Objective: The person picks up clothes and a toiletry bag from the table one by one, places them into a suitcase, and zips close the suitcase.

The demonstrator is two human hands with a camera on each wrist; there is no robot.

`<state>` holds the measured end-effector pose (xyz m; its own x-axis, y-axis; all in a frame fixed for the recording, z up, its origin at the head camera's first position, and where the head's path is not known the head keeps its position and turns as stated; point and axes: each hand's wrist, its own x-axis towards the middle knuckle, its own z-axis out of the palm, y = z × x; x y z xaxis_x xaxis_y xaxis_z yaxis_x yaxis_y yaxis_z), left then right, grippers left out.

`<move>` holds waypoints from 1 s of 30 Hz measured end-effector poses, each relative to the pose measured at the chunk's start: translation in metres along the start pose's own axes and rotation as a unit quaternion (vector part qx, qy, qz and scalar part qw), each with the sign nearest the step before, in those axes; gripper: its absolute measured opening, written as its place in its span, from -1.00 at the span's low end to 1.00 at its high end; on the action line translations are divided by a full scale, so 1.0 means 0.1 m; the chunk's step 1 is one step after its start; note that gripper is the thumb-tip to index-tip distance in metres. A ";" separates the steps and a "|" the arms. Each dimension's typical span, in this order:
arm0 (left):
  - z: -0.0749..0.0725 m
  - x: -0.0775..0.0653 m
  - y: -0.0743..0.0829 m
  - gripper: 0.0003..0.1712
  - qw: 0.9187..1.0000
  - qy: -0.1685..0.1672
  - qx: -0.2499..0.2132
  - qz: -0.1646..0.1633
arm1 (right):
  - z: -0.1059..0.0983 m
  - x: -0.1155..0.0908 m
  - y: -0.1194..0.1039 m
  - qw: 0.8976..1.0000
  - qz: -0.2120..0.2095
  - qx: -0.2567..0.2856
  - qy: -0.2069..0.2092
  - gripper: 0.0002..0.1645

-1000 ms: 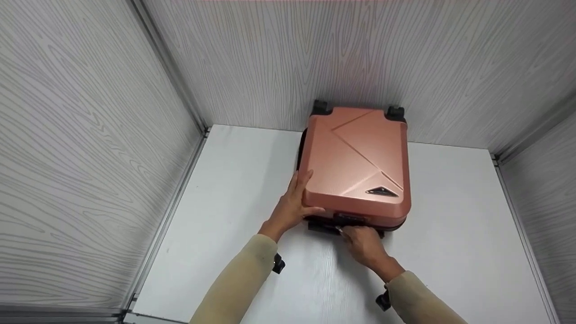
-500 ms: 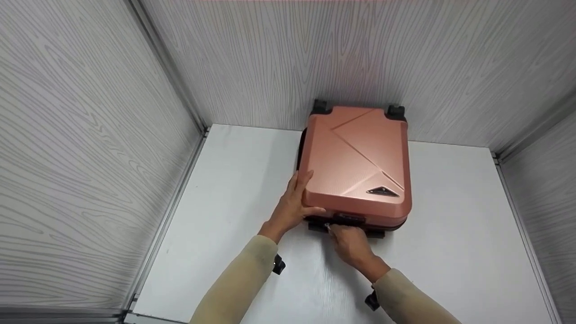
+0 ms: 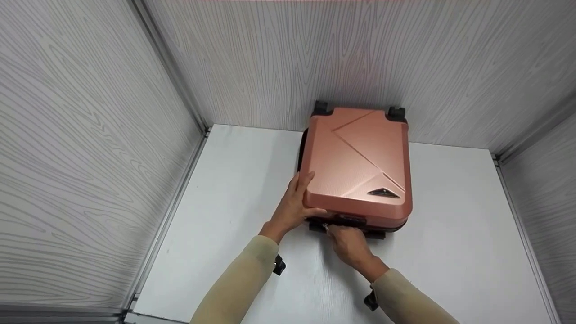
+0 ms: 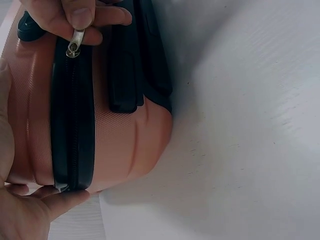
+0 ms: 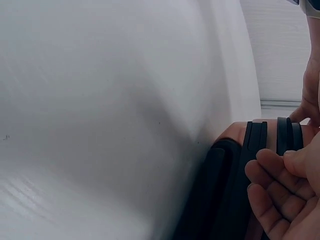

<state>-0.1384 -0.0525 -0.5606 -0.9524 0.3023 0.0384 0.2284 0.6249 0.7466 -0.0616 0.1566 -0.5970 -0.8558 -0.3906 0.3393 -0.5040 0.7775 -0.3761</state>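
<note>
While the right hand (image 3: pixel 353 247) pinches a silver metal zipper pull (image 4: pixel 76 40), the left hand (image 3: pixel 290 209), fingers extended, braces a rose-pink hard-shell suitcase (image 3: pixel 355 153) lying on the white desk (image 3: pixel 243 180); stiff and probably slick, it likely wants a flat palm.

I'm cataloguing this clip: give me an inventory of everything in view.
suitcase: one, coppery, right of centre
wheels: two visible, black, suitcase's far end
badge: one, black, suitcase top
zipper pull: one, silvery, near end
zipper band: one, black, suitcase edge
fittings: several, black, near end
surface: one, white, beneath suitcase
walls: three, grey, left, back, right
rails: several, grey, wall edges
wrist devices: two, black, wrists
left hand: one, bare, suitcase's near left corner
right hand: one, bare, at zipper pull
sleeves: two, beige, forearms
</note>
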 end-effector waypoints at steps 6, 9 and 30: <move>0.00 0.01 -0.01 0.34 1.000 -0.001 0.005 0.000 | 0.00 0.01 0.01 1.000 0.002 -0.010 -0.006 -0.82; 0.00 0.02 -0.01 0.34 1.000 -0.002 0.008 0.000 | 0.00 0.01 0.02 1.000 0.002 -0.006 -0.010 -0.82; -0.02 0.04 -0.01 0.36 1.000 -0.013 -0.015 -0.008 | -0.22 -0.04 0.10 0.998 -0.020 0.007 0.066 -0.89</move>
<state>-0.1429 -0.0532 -0.5604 -0.9504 0.3110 0.0102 0.2071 0.6077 0.7667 -0.0603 0.1770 -0.5831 -0.8126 -0.3515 0.4650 -0.5394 0.7556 -0.3715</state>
